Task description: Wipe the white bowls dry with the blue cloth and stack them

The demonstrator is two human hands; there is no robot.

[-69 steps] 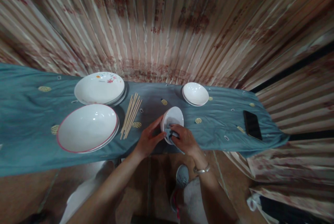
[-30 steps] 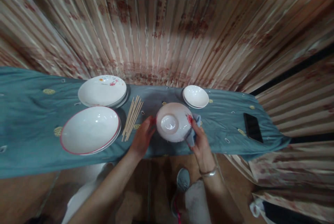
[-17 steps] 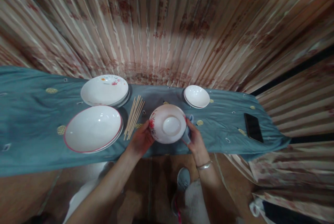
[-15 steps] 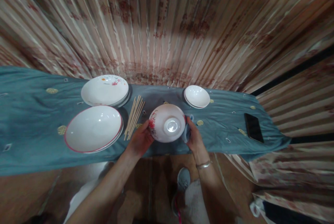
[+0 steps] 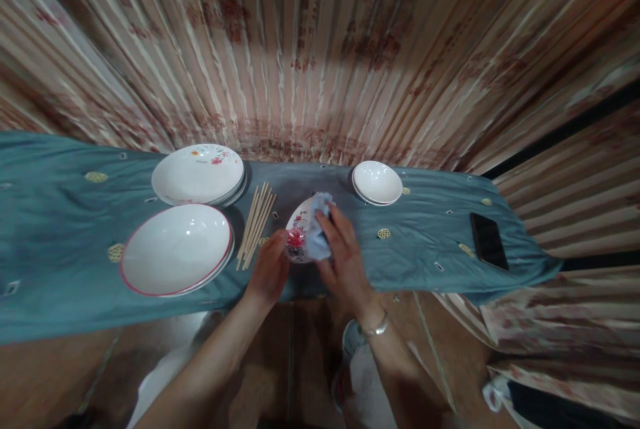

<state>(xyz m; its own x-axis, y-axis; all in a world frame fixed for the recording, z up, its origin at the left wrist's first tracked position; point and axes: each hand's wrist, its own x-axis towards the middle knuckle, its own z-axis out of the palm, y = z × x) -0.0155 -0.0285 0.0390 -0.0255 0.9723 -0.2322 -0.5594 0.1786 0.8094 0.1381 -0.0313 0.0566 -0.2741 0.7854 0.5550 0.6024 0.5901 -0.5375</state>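
Observation:
A white bowl with red flowers [image 5: 297,237] is tilted on its side above the cloth, its patterned outer wall facing me. My left hand [image 5: 273,262] grips its left edge, the fingers partly hidden behind it. In my right hand [image 5: 343,252] is a crumpled pale blue cloth [image 5: 318,225], pressed against the bowl's right side and covering much of it. Left of the bowl lie several wooden chopsticks [image 5: 257,225], close to my left hand.
Stacked plates with a floral print [image 5: 197,175] and stacked red-rimmed bowls [image 5: 175,249] stand on the left. Small white bowls [image 5: 377,182] sit at back right, a black phone [image 5: 489,241] farther right. A teal tablecloth [image 5: 415,249] covers the table; a pleated curtain [image 5: 310,49] hangs behind.
The bowl has turned from showing its foot to showing its flowered side. My right hand has moved left from the rim, bringing the cloth onto the bowl's outside.

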